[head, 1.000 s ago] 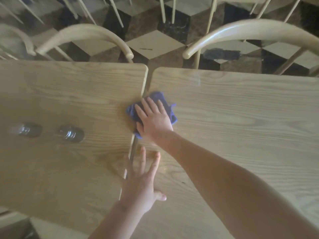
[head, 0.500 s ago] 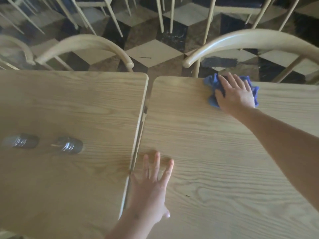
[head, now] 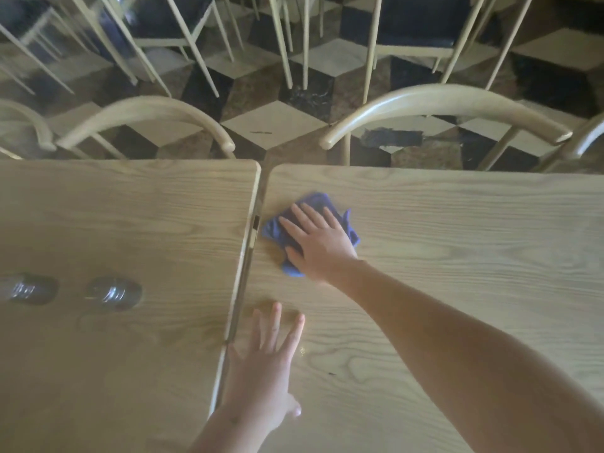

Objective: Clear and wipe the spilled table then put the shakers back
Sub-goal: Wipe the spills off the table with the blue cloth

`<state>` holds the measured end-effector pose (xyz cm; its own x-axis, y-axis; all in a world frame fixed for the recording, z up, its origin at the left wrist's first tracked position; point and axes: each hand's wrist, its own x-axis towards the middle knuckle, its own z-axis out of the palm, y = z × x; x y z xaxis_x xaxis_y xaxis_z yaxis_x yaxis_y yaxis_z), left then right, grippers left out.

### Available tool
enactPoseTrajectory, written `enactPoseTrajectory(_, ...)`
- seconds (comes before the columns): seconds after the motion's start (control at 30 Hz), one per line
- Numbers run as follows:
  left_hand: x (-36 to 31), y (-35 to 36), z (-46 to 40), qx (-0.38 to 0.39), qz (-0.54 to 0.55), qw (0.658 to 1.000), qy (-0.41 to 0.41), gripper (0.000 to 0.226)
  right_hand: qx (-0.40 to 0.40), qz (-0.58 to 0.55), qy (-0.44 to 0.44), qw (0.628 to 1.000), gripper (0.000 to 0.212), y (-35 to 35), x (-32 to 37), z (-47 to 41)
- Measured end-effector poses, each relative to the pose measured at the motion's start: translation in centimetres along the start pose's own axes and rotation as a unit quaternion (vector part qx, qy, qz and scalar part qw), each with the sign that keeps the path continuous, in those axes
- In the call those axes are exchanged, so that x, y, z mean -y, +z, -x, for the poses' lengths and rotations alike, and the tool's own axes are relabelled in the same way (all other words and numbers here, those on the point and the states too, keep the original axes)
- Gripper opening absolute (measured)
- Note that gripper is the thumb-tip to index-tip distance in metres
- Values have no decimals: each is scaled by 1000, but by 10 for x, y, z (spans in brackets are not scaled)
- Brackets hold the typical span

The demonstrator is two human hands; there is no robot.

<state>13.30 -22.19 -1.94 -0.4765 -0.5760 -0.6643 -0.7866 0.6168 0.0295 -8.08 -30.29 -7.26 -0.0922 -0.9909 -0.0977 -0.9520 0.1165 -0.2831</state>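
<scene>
Blue cloth [head: 340, 220] lies flat under right hand [head: 318, 243], fingers spread and pressing, none curled around it, on the right worktop [head: 457, 256] just beside the seam. Left hand [head: 264, 364] at 6 o'clock of the cloth, splayed flat, grasping nothing. Shakers [head: 112, 293] stand well apart at 9 o'clock on the left worktop [head: 130, 207]. Risk: a stroke toward 9 o'clock could push residue into the gap; an unpinched cloth may slip out.

Table [head: 441, 230] matt grained wood; cloth [head: 277, 232] soft blue fabric; shakers [head: 112, 293] clear glass.
</scene>
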Motion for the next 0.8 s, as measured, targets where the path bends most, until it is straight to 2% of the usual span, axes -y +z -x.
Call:
enactPoseTrajectory(0.13, -2, 14, 20, -28, 29, 999, -10, 128, -40, -35, 106, 993, 65, 3, -16, 71)
enactPoseTrajectory(0.27, -20, 44, 58, -2, 23, 1000, -16, 129, -64, -59, 201, 976, 64, 16, -4, 164)
enactPoseTrajectory(0.43, -36, 78, 90, -39, 61, 997, -16, 122, -54, -74, 233, 968, 63, 41, 63, 279)
enactPoseTrajectory(0.53, -41, 84, 103, -48, 68, 996, -8, 118, -39, -80, 286, 954, 64, 51, 91, 349)
enactPoseTrajectory(0.63, -58, 91, 115, -42, 40, 998, 11, 109, -33, -78, 343, 935, 64, 52, 93, 400)
enactPoseTrajectory(0.8, -95, 93, 126, -64, 13, 996, 54, 93, -19, -65, 347, 936, 64, 51, 72, 417)
